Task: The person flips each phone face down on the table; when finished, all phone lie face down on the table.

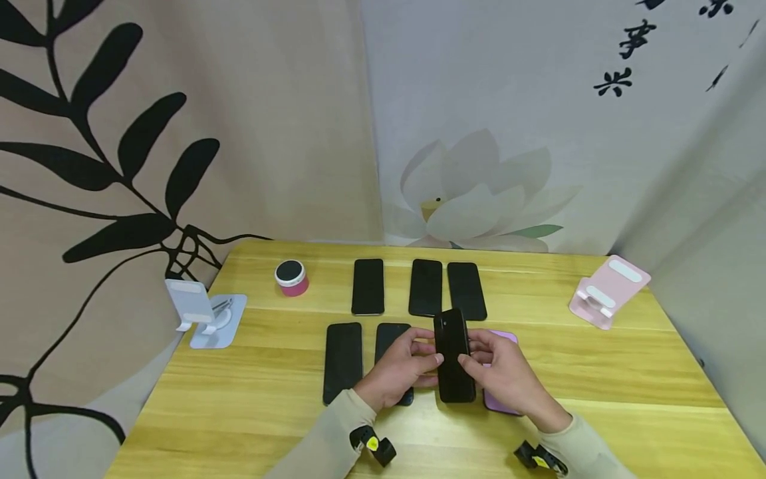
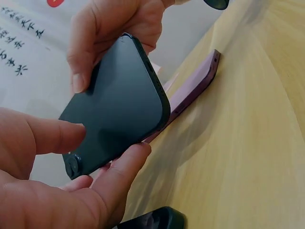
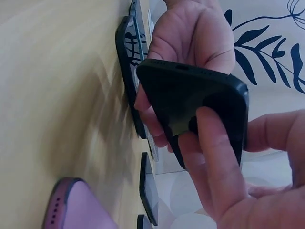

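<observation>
Between both hands, a dark smartphone [image 1: 453, 366] is held above the table, its back with the camera lenses facing up. My left hand [image 1: 397, 369] grips the left edge, thumb at the back and fingers beneath. On the opposite edge my right hand [image 1: 509, 376] grips it, and in the right wrist view its fingers [image 3: 217, 152] touch the screen side. A purple phone [image 1: 499, 404] lies partly hidden under the right hand. Behind the left hand, a dark phone [image 1: 390, 332] is partly covered, with another dark phone [image 1: 343, 362] farther left.
Three dark phones [image 1: 368, 286] lie in a back row. A pink-and-white round jar [image 1: 292, 279] stands at back left. A light blue phone stand [image 1: 218, 332] is at the table's left edge, a pink phone stand [image 1: 610, 293] at the right. A printed curtain hangs behind.
</observation>
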Motion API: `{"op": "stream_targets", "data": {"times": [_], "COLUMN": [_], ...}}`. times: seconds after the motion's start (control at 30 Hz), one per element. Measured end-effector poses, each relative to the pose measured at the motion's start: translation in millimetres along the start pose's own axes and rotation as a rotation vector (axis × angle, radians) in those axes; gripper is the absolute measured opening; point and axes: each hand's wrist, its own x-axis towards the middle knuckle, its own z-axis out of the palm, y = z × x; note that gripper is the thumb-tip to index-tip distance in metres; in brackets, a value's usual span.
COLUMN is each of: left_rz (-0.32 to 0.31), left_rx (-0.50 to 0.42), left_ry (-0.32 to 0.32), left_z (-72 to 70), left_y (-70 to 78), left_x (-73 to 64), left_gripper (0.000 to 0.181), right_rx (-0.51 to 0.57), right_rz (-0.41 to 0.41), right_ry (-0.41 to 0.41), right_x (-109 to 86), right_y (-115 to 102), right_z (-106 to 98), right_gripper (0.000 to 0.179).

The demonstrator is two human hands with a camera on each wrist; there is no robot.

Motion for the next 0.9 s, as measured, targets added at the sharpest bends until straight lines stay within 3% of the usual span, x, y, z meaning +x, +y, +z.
{"op": "stream_targets", "data": {"times": [0.23, 0.9], "left_rz": [0.022, 0.03], "left_rx": [0.039, 0.19], "left_ry": [0.009, 0.025], "left_z": [-0.3, -0.7], "left_y": [0.2, 7.2], "left_x": [-2.7, -13.4], "left_gripper": [0.047, 0.057], "right_rx": [0.026, -0.136], "right_rz": [0.018, 0.103], "right_ry": [-0.012, 0.06], "right_x": [0.3, 5.7], "right_y": [6, 25], "right_z": [-3, 0], "right_gripper": [0.052, 0.056]}}
